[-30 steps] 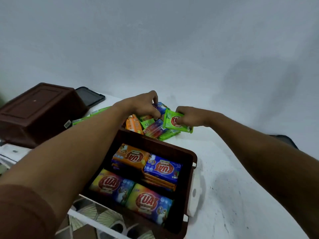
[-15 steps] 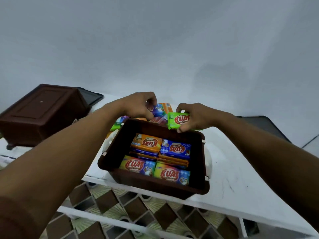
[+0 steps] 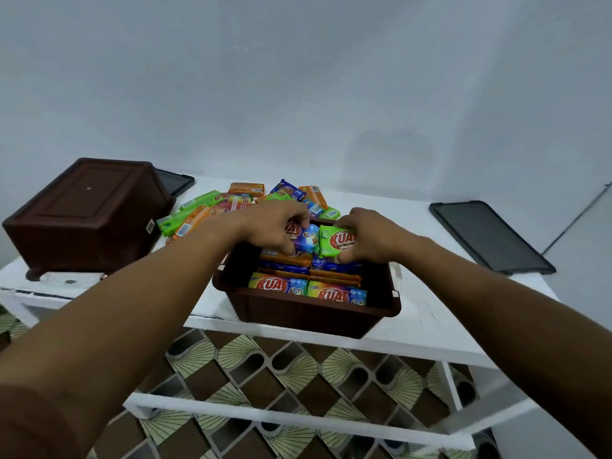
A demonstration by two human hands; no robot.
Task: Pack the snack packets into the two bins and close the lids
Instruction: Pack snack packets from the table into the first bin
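Observation:
An open brown bin (image 3: pixel 308 318) stands at the front edge of the white table (image 3: pixel 427 329), with several snack packets stacked inside it (image 3: pixel 308 288). Over the bin's far half, my left hand (image 3: pixel 271 226) grips a blue packet (image 3: pixel 306 238). Right beside it, my right hand (image 3: pixel 367 235) grips a green packet (image 3: pixel 336 241). The two packets touch side by side. A loose pile of green, orange and blue packets (image 3: pixel 251 198) lies on the table behind the bin. A second brown bin (image 3: pixel 86 213) sits upside down at the left.
One dark lid (image 3: pixel 490 236) lies flat at the table's right end, and another dark lid (image 3: pixel 174 182) shows behind the upturned bin. A pale wall rises behind the table. A lower white shelf rail (image 3: pixel 298 415) and patterned floor tiles show below.
Both hands have come back from the pile to over the open bin, the left now holding a blue packet, the right still holding the green one. The view has pulled back and up.

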